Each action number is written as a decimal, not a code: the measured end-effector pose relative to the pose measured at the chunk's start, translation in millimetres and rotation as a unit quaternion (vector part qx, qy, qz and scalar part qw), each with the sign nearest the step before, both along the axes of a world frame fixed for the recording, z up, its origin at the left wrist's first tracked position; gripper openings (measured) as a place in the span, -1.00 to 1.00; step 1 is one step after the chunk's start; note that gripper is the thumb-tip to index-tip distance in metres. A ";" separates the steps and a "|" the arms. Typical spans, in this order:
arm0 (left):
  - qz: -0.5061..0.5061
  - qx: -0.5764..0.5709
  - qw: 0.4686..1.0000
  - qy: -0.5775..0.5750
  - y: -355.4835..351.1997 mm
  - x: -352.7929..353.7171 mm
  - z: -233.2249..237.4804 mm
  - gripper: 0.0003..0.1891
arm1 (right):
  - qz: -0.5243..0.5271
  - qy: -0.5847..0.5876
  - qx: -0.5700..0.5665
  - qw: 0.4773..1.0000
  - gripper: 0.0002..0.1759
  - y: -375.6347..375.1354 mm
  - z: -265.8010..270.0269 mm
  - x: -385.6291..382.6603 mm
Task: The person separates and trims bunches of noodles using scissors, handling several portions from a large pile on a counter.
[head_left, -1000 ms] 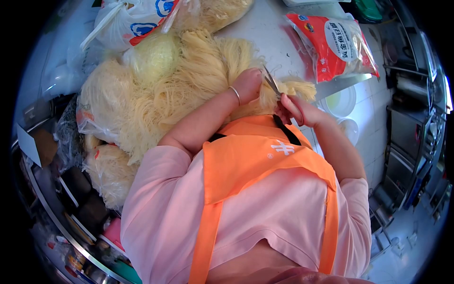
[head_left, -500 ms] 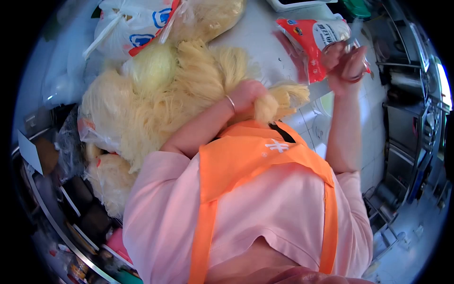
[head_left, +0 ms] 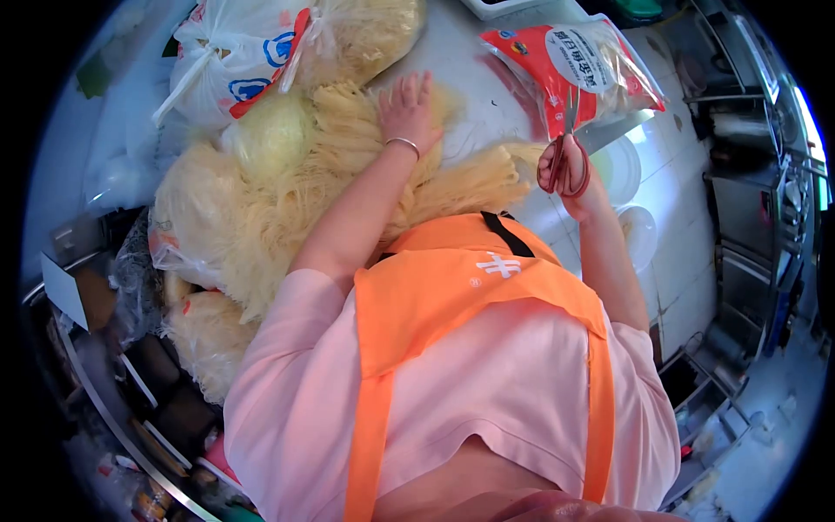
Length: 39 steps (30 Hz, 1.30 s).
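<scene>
Pale yellow noodle-like strands (head_left: 287, 209) lie in a large heap on the table. My left hand (head_left: 409, 113) rests on the heap's upper right part, fingers spread, holding nothing. A straighter bundle of strands (head_left: 474, 183) reaches from the heap toward the table edge. My right hand (head_left: 574, 183) grips scissors (head_left: 570, 130) by their red handles, with the blades pointing away from me. Just beyond the scissors lies a red and white printed bag (head_left: 578, 70), which the blade tips overlap in view.
White plastic bags with blue and red print (head_left: 230, 52) and a clear bag of strands (head_left: 374, 35) stand at the back left. Round pale containers (head_left: 639, 235) are below the table's right edge. Metal shelving (head_left: 744, 200) stands at the right.
My left hand has let go of the strand bundle and moved up and left, opening onto the heap. My right hand has come down and left with the scissors, now clearly visible.
</scene>
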State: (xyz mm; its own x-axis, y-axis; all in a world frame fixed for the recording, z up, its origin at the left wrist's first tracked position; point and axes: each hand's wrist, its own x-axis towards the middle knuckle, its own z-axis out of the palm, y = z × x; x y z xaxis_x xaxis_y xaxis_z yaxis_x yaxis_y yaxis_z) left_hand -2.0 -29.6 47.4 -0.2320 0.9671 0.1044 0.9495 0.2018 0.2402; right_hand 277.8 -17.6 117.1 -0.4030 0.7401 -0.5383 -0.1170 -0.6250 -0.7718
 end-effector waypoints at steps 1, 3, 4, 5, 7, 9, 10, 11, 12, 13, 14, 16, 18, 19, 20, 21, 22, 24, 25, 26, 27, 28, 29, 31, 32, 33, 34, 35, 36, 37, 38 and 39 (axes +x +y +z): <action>-0.090 0.004 0.992 0.086 1.6 2.5 1.4 -0.07 | -0.004 0.002 0.000 1.000 -0.51 -2.0 0.3 3.2; -0.185 0.009 0.968 0.171 8.2 6.3 -10.0 -0.11 | -0.045 0.007 0.005 0.999 -0.51 -6.7 3.2 10.7; -0.306 0.071 0.923 0.223 12.4 5.5 -25.4 -0.25 | -0.050 0.007 0.005 0.999 -0.51 -10.1 3.0 15.4; -0.418 0.133 0.857 0.271 16.9 5.0 -40.3 -0.39 | -0.047 0.004 -0.001 0.999 -0.51 -12.9 2.6 19.5; -0.474 -0.023 0.835 0.280 24.3 16.7 -38.0 -0.56 | -0.047 0.004 -0.005 0.999 -0.52 -19.1 -0.7 26.3; -0.515 -0.179 0.788 0.285 30.4 29.9 -30.3 -0.70 | -0.048 0.012 -0.001 0.999 -0.52 -28.3 -7.2 32.5; -0.435 -0.220 0.835 0.253 33.6 36.2 -23.5 -0.77 | -0.052 0.013 0.000 0.999 -0.52 -33.7 -8.2 34.8; -0.350 -0.258 0.873 0.219 36.5 42.0 -16.4 -0.79 | -0.055 0.011 -0.006 0.998 -0.52 -39.3 -7.9 35.4; -0.352 -0.257 0.873 0.221 37.6 47.0 -9.8 -0.79 | -0.057 0.010 -0.012 0.998 -0.52 -44.1 -8.1 36.5; -0.302 -0.253 0.904 0.164 37.9 51.1 -3.6 -0.78 | -0.058 0.011 -0.011 0.998 -0.52 -47.9 -9.7 38.0; -0.251 -0.246 0.930 0.105 38.1 54.7 -0.6 -0.77 | -0.060 0.009 -0.020 0.998 -0.52 -51.1 -11.6 39.4; -0.218 -0.224 0.945 0.095 40.8 62.1 -13.4 -0.78 | -0.062 0.007 -0.026 0.998 -0.51 -55.3 -14.5 40.9; -0.184 -0.201 0.958 0.084 40.5 67.1 -27.3 -0.79 | -0.064 -0.004 -0.044 0.997 -0.52 -57.3 -16.5 41.1; -0.177 -0.129 0.973 0.069 39.0 69.0 -32.7 -0.79 | -0.064 -0.004 -0.043 0.997 -0.52 -57.8 -16.6 41.3; -0.169 -0.057 0.983 0.054 38.0 70.9 -38.4 -0.79 | -0.065 -0.003 -0.040 0.997 -0.52 -58.1 -16.9 41.1; -0.168 -0.056 0.983 0.054 39.0 73.4 -42.6 -0.79 | -0.066 -0.001 -0.038 0.997 -0.53 -58.2 -17.5 41.0; -0.196 -0.067 0.973 0.099 42.3 74.7 -46.0 -0.81 | -0.063 0.000 -0.037 0.997 -0.53 -58.2 -18.7 41.2; -0.221 -0.077 0.961 0.146 49.9 73.0 -50.4 -0.82 | -0.068 -0.004 -0.052 0.996 -0.52 -58.5 -20.7 41.4; -0.217 -0.091 0.960 0.151 53.7 73.3 -52.2 -0.82 | -0.068 -0.003 -0.052 0.996 -0.52 -59.0 -19.7 41.2; -0.213 -0.105 0.959 0.155 56.8 73.9 -54.5 -0.83 | -0.068 -0.006 -0.053 0.996 -0.52 -59.2 -18.1 41.4; -0.214 -0.105 0.959 0.156 59.7 72.4 -49.5 -0.83 | -0.068 -0.007 -0.054 0.996 -0.52 -58.9 -17.5 41.8; -0.203 -0.126 0.968 0.082 62.5 68.2 -44.1 -0.82 | -0.070 -0.006 -0.054 0.996 -0.52 -58.4 -19.1 43.3; -0.189 -0.148 0.971 0.009 63.9 64.0 -38.9 -0.82 | -0.066 -0.011 -0.056 0.996 -0.51 -57.0 -22.6 44.7; -0.187 -0.151 0.971 -0.006 62.4 57.0 -29.5 -0.81 | -0.058 -0.014 -0.058 0.997 -0.51 -54.4 -25.9 43.0; -0.187 -0.153 0.970 -0.022 61.4 54.5 -25.0 -0.80 | -0.055 -0.017 -0.057 0.997 -0.51 -53.4 -26.6 41.1; -0.187 -0.153 0.970 -0.021 61.7 54.0 -23.0 -0.80 | -0.055 -0.021 -0.056 0.997 -0.51 -52.3 -27.3 40.2; -0.176 -0.154 0.971 -0.047 60.3 51.1 -20.0 -0.80 | -0.052 -0.019 -0.055 0.997 -0.51 -51.1 -27.4 37.4; -0.167 -0.154 0.971 -0.074 59.6 49.8 -17.5 -0.79 | -0.040 -0.009 -0.048 0.998 -0.51 -50.3 -26.7 35.7; -0.167 -0.153 0.971 -0.073 59.9 48.1 -16.9 -0.79 | -0.029 0.002 -0.041 0.999 -0.51 -49.5 -25.3 34.0; -0.164 -0.137 0.971 -0.104 58.8 45.2 -15.5 -0.79 | -0.027 0.001 -0.040 0.999 -0.51 -49.7 -21.3 31.6; -0.161 -0.120 0.970 -0.135 58.0 42.5 -14.0 -0.79 | -0.032 -0.006 -0.039 0.999 -0.51 -50.2 -15.6 28.2; -0.161 -0.119 0.970 -0.134 61.0 40.3 -12.5 -0.79 | -0.038 -0.012 -0.040 0.998 -0.51 -49.6 -12.1 26.1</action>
